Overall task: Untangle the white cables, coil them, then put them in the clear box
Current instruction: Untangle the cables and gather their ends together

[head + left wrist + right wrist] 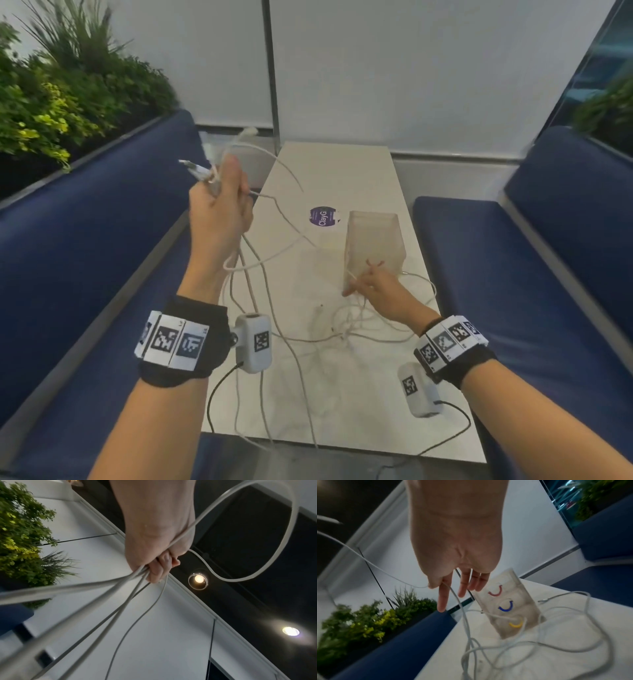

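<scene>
My left hand (233,195) is raised above the table's left side and grips a bundle of white cables (212,171); connector ends stick out past the fist at the upper left. In the left wrist view the fingers (157,570) curl round several strands (120,586) that hang down. My right hand (358,286) is low over the table, just in front of the clear box (375,240). It pinches one thin white cable (462,615) between thumb and index finger, the other fingers straight. A loose tangle of white cables (346,329) lies on the table under it. The clear box (510,605) stands upright, with red, blue and yellow curved marks showing through its side.
The white table (342,411) is narrow, with a purple round sticker (322,216) behind the box. Blue benches run along the left (85,257) and right (565,274). Green plants (68,96) stand behind the left bench. Some cables hang over the table's near edge.
</scene>
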